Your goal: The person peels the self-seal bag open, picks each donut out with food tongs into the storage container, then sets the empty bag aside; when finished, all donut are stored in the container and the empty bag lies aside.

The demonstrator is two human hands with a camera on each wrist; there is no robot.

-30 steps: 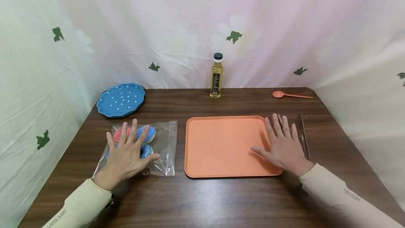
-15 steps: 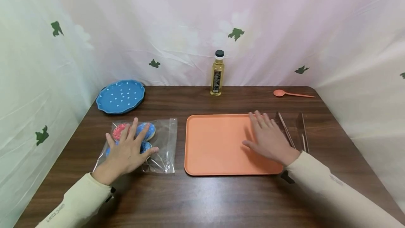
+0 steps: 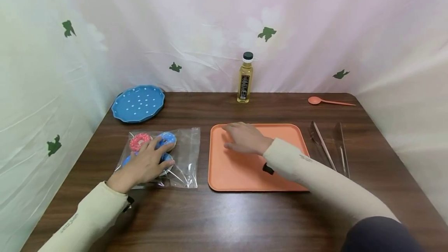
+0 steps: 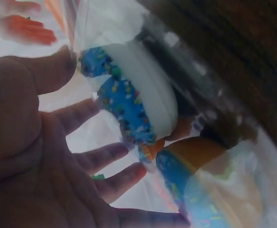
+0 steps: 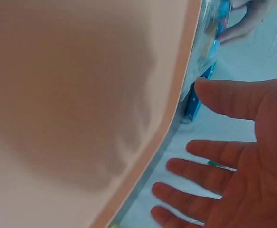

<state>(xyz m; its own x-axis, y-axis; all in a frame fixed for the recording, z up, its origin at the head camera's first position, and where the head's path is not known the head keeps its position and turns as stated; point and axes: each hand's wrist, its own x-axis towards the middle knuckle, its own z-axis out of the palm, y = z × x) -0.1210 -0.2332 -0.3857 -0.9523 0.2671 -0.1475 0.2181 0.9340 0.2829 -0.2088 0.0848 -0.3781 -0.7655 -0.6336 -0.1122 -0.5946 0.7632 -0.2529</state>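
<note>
My left hand point(image 3: 141, 166) rests on a clear plastic bag point(image 3: 190, 158) at the left of the table, its fingers spread over toy donuts. One donut point(image 3: 136, 142) has pink icing; the others are blue and partly covered by the hand. In the left wrist view, fingertips and thumb meet the bag beside a blue-iced donut point(image 4: 128, 111) with coloured sprinkles. Above the orange tray point(image 3: 231, 176) hovers my right hand point(image 3: 245, 137), its shadow falling on the tray. The right wrist view shows that palm point(image 5: 257, 175) bare, fingers extended and holding nothing.
A blue dotted plate point(image 3: 138, 104) sits at the back left. An oil bottle point(image 3: 244, 79) stands at the back middle, an orange spoon point(image 3: 330, 101) lies back right. Long metallic tongs point(image 3: 324, 145) lie right of the tray, partly behind the right sleeve.
My right hand has swept left from the tray's right edge to over its left half, uncovering the metallic tongs. My left hand has come lower onto the bag, its fingers bending slightly.
</note>
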